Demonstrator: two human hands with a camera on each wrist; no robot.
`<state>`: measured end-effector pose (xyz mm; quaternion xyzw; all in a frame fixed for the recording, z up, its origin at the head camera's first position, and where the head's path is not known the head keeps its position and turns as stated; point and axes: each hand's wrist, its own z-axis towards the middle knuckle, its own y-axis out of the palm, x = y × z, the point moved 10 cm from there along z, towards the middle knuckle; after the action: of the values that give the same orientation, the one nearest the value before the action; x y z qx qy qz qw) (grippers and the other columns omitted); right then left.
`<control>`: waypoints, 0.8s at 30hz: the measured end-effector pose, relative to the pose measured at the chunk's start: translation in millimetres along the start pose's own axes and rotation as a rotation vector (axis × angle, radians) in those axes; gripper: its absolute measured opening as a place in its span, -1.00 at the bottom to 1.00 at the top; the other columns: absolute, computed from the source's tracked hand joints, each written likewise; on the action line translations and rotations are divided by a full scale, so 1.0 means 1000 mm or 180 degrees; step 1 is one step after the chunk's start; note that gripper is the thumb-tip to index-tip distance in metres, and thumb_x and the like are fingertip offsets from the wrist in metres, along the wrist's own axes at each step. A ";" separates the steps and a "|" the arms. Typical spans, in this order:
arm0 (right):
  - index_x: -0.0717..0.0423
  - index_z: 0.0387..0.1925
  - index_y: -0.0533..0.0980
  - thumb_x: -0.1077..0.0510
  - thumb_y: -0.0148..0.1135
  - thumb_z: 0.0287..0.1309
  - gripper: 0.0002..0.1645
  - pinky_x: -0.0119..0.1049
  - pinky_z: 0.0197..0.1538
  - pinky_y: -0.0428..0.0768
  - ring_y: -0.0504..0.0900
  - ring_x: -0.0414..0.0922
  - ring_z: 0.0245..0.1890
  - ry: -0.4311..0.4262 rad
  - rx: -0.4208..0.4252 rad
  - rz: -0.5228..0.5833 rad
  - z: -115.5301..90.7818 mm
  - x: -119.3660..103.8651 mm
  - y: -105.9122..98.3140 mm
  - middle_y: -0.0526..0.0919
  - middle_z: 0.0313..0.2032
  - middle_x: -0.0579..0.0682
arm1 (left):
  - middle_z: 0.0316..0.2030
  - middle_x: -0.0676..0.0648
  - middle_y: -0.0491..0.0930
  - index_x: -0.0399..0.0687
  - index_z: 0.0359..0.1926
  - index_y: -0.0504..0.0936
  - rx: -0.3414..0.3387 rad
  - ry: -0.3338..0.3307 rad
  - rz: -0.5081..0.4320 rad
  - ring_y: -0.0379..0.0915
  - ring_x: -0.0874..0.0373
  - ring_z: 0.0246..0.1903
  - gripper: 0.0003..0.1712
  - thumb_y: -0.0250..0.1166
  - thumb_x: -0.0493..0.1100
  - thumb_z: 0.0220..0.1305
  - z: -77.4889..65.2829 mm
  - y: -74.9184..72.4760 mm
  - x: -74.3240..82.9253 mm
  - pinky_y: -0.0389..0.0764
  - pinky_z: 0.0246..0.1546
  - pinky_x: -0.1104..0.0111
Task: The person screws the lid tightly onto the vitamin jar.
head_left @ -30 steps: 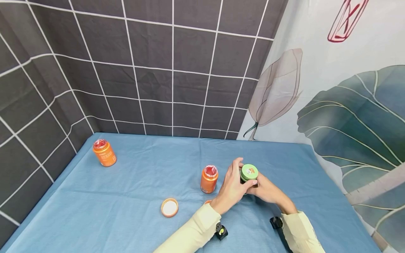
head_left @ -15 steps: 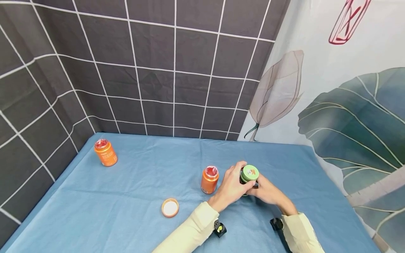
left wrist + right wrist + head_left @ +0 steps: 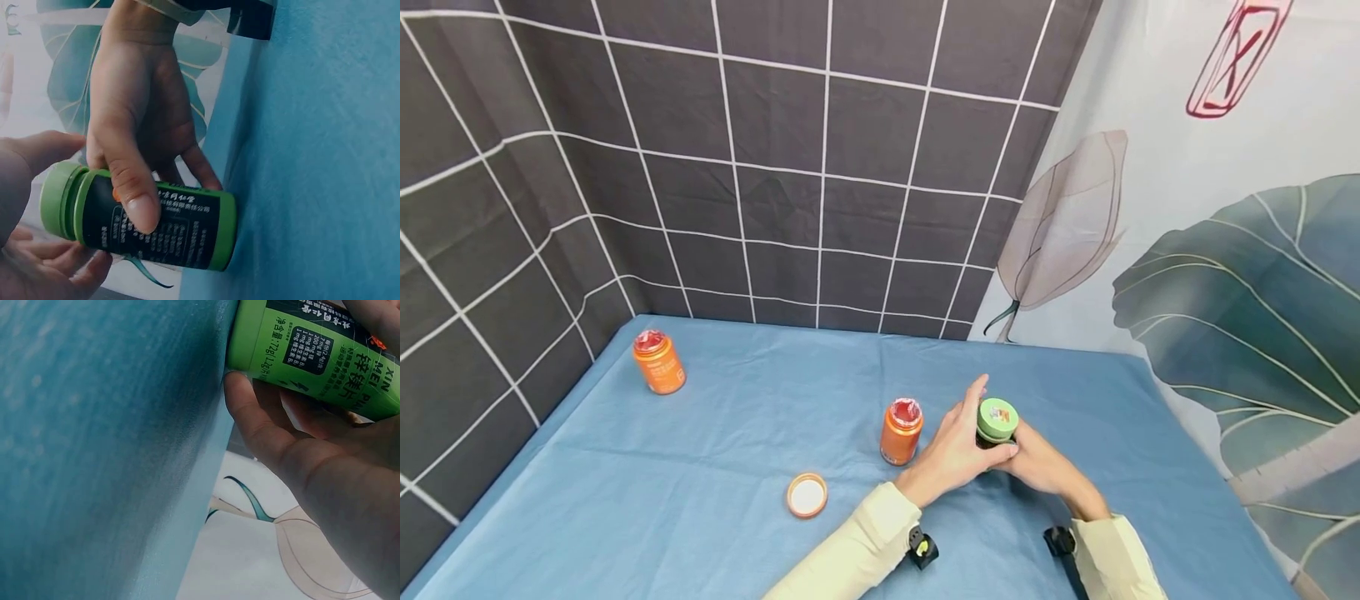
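A green-and-black pill bottle [image 3: 187, 231] with a green cap [image 3: 997, 414] stands upright on the blue cloth. My right hand [image 3: 1047, 463] grips its body, thumb across the dark label in the left wrist view and fingers behind. The right wrist view shows the bottle's green label side and its base close to the cloth. My left hand [image 3: 951, 454] is around the cap, index finger stretched out and thumb on the near side. In the left wrist view its thumb stands off from the cap, and its other fingers spread along the bottle's far side.
An uncapped orange bottle [image 3: 901, 435] with a torn white-and-red mouth stands just left of my left hand. Another orange bottle [image 3: 660, 367] stands at the far left. An orange-rimmed lid [image 3: 807, 496] lies white inside up. A dark gridded curtain [image 3: 775, 200] hangs behind.
My left fingers closed in around the cap half a second ago and are now spread again, index raised. The right hand keeps its hold on the bottle. The head view has shifted slightly.
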<state>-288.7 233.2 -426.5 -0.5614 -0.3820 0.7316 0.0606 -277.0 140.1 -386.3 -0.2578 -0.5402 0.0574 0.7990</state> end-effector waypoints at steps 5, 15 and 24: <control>0.08 0.25 0.19 0.14 0.34 0.00 -0.21 -0.33 0.00 0.44 0.46 -0.20 -0.02 -0.0137 -0.0023 0.0062 0.004 -0.004 0.001 0.43 0.08 -0.01 | 0.10 0.00 0.34 0.17 0.30 0.08 0.0425 -0.0068 -0.0083 0.31 0.17 0.08 -0.08 0.39 0.10 -0.01 0.001 -0.007 -0.002 0.38 0.05 0.28; 0.11 0.29 0.15 0.13 0.32 0.03 -0.18 -0.36 0.02 0.42 0.43 -0.23 0.01 -0.0198 -0.0003 0.0038 0.001 -0.006 0.000 0.41 0.11 0.01 | -0.02 0.02 0.42 0.09 0.26 0.14 0.0718 0.0001 0.0399 0.39 0.18 -0.07 -0.09 0.43 0.09 -0.06 0.000 -0.012 0.008 0.44 -0.07 0.33; 0.10 0.28 0.14 0.14 0.33 0.02 -0.17 -0.22 0.05 0.41 0.40 -0.12 0.03 -0.0030 0.0039 0.0049 -0.001 -0.003 0.000 0.39 0.11 0.03 | 0.00 0.05 0.48 0.11 0.27 0.12 0.0414 0.0100 0.0187 0.43 0.20 -0.08 -0.13 0.41 -0.11 -0.02 0.006 -0.009 0.010 0.44 -0.07 0.39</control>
<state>-287.0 231.9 -423.9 -0.5604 -0.3734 0.7371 0.0566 -279.9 137.6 -372.2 -0.2219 -0.5150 0.1117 0.8204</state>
